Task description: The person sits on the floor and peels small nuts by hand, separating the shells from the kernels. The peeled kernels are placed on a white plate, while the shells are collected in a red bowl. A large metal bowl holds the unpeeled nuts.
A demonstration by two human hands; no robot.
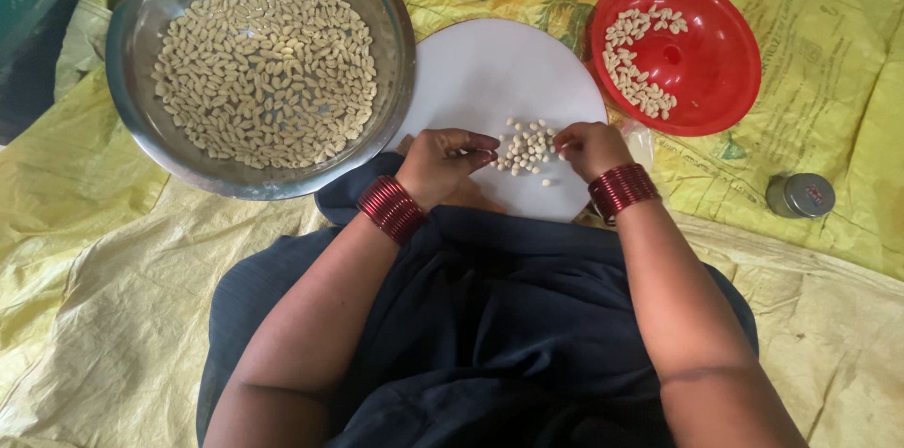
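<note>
The head view looks down on a person seated on a yellow plastic sheet spread on the floor, with a round white board at the lap. A small heap of pale peanut kernels lies near the board's near edge, between the two hands. The left hand rests at the heap's left side, fingers curled together toward it; whether a kernel sits between the fingertips cannot be told. The right hand rests at the heap's right side, fingertips pressed together as if pinching a single kernel. A large steel bowl full of kernels overlaps the board's far left edge. A red plastic dish with a curved row of kernels stands at the board's far right edge. A small metal-lidded jar stands well apart to the right. Judged from this layout, the step in hand is picking through the heap kernel by kernel. The next move calls for a fine fingertip pinch on one kernel without scattering the others.
</note>
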